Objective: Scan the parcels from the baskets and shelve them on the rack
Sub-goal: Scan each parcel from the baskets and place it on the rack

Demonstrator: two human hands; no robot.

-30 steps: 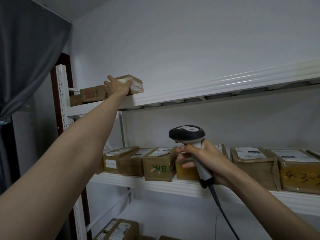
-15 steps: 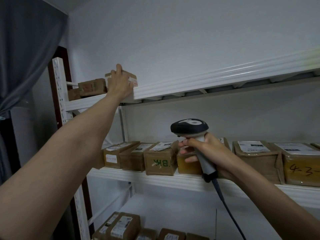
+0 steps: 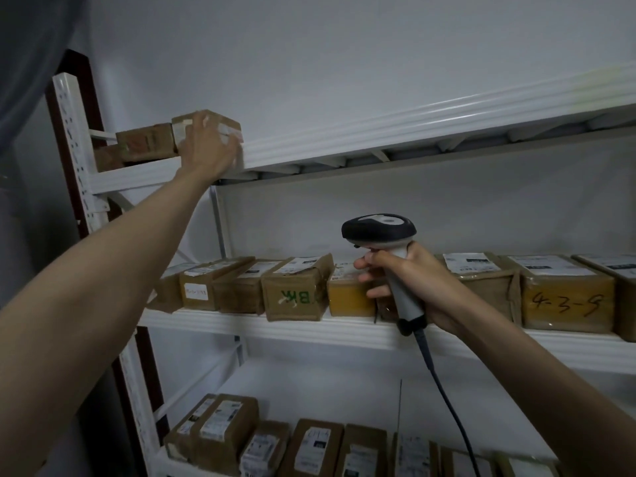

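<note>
2 hands: left hand [image 3: 206,149] presses cardboard parcel [image 3: 220,127] onto top shelf [image 3: 378,137], seating it; right hand [image 3: 409,287] grips barcode scanner [image 3: 378,232], ready.

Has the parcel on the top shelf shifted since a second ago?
Yes. The parcel under the left hand now sits closer to the neighbouring box on the top shelf.
</note>
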